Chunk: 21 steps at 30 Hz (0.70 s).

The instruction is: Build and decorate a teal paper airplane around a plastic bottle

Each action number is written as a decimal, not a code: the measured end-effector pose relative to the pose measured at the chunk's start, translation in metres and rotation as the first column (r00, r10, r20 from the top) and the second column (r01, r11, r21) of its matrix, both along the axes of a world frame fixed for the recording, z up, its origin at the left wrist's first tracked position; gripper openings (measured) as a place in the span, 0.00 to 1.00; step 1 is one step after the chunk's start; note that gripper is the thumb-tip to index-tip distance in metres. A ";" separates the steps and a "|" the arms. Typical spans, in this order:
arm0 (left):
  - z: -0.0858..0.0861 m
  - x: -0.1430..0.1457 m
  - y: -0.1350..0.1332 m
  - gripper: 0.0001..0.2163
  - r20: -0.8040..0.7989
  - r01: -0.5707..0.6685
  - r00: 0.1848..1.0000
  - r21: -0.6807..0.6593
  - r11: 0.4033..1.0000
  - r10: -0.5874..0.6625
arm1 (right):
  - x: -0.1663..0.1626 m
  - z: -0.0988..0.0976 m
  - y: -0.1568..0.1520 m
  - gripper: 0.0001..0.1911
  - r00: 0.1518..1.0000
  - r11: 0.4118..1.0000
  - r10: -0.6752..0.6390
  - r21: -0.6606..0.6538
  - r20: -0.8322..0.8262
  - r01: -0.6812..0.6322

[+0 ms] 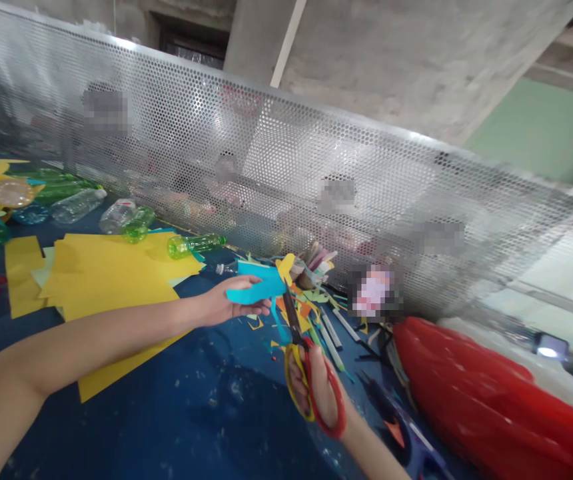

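My left hand [239, 303] is closed on a piece of blue paper [261, 285], held above the blue table. A small yellow paper shape [285, 268] shows at the far right end of the blue piece; I cannot tell whether the two are joined. Fingers of my right hand [319, 387] go through the red and yellow handles of a pair of scissors [294, 320]. The blades point up and away, with their tips at the right edge of the blue paper. Paper scraps [306, 313] lie under and beyond the blades.
Yellow paper sheets [111, 273] spread across the left. Green and clear plastic bottles [79, 203] lie behind them. A perforated metal screen [266, 160] runs along the back. On the right are a shiny red bag [486, 393] and a dark blue tool [411, 433], perhaps a glue gun.
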State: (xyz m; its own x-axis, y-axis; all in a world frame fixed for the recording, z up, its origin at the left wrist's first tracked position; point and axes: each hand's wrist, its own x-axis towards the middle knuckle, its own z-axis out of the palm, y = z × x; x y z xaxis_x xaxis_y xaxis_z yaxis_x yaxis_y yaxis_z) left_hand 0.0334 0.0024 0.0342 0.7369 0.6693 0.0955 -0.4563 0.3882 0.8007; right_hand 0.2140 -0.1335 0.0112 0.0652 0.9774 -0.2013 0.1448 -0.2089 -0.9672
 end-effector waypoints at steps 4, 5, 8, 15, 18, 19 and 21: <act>-0.007 0.009 -0.012 0.11 -0.054 -0.042 0.998 -0.013 0.999 0.041 | -0.002 0.000 -0.001 0.37 1.000 0.999 -0.022 0.031 -0.007 0.022; -0.008 0.010 -0.014 0.10 -0.075 -0.051 0.996 -0.012 0.999 0.050 | -0.002 0.000 -0.001 0.37 1.000 0.999 -0.020 0.043 -0.008 0.020; -0.010 0.013 -0.018 0.11 -0.091 -0.027 0.995 0.036 0.999 0.030 | -0.004 -0.002 -0.003 0.36 1.000 0.996 -0.014 0.083 -0.009 0.015; -0.007 0.008 -0.026 0.21 -0.110 0.122 0.988 0.113 0.986 -0.110 | -0.008 -0.004 -0.005 0.36 0.999 0.994 -0.038 0.103 -0.031 0.041; -0.004 0.007 -0.032 0.22 -0.107 0.105 0.990 0.151 0.983 -0.089 | -0.009 -0.005 -0.006 0.36 0.998 0.995 -0.050 0.087 -0.033 0.052; -0.003 0.007 -0.033 0.23 -0.095 0.084 0.993 0.165 0.983 -0.069 | -0.010 -0.006 -0.006 0.36 0.998 0.995 -0.048 0.088 -0.029 0.051; -0.001 0.007 -0.037 0.21 -0.072 0.027 0.997 0.208 0.978 -0.012 | -0.010 -0.008 -0.007 0.35 0.999 0.993 -0.038 0.108 -0.025 0.041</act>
State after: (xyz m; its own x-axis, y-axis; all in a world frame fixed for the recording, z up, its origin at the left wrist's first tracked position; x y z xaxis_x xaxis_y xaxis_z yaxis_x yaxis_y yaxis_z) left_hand 0.0407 -0.0349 0.0330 0.7593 0.6255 0.1795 -0.3905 0.2173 0.8946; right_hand 0.2042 -0.1407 0.0029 0.1006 0.9903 -0.0957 0.1164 -0.1073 -0.9874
